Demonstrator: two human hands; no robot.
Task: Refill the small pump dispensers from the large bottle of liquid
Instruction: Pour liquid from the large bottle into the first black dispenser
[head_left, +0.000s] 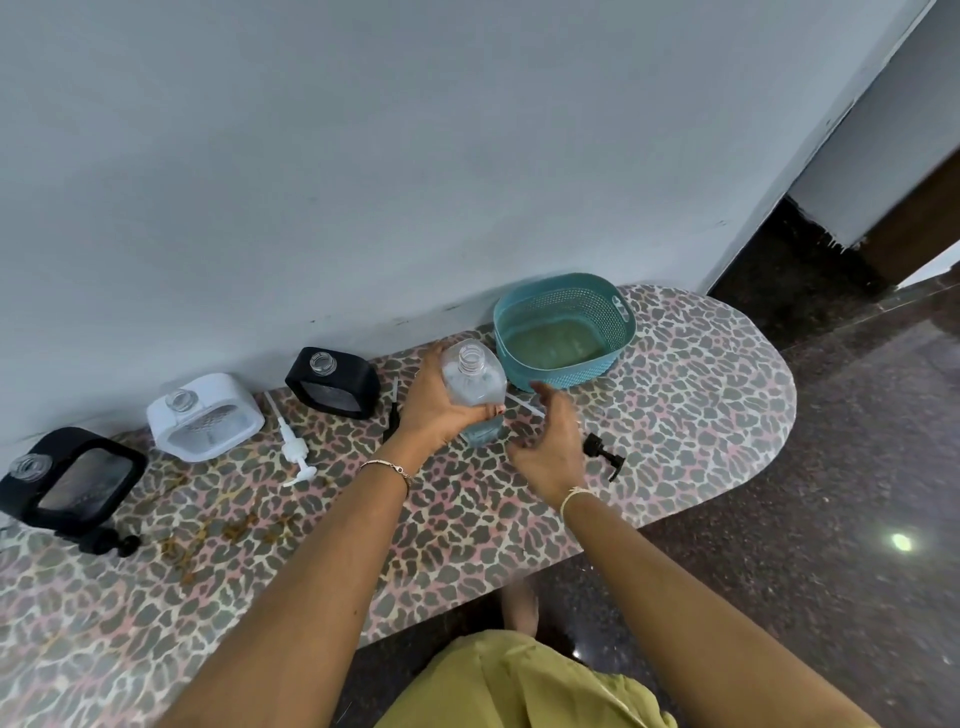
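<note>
Left hand (434, 410) grips bottle (475, 379): clear, uncapped, upright on leopard-print table (701, 415), just in front of teal basket (615, 322). Right hand (548, 452) beside bottle, fingers loosely spread, holding nothing. Uncapped along wall: middle black dispenser (332, 384), white dispenser (205, 418), far-left black dispenser (72, 480). White pump (293, 449) lies between middle black dispenser and white dispenser. Black pump (605, 457) lies right of right hand.

Left hand (434, 410) grips the clear bottle (475, 382), right hand (550, 449) hovers beside, fingers relaxed.

Soft even light, wide-angle edge warping
</note>
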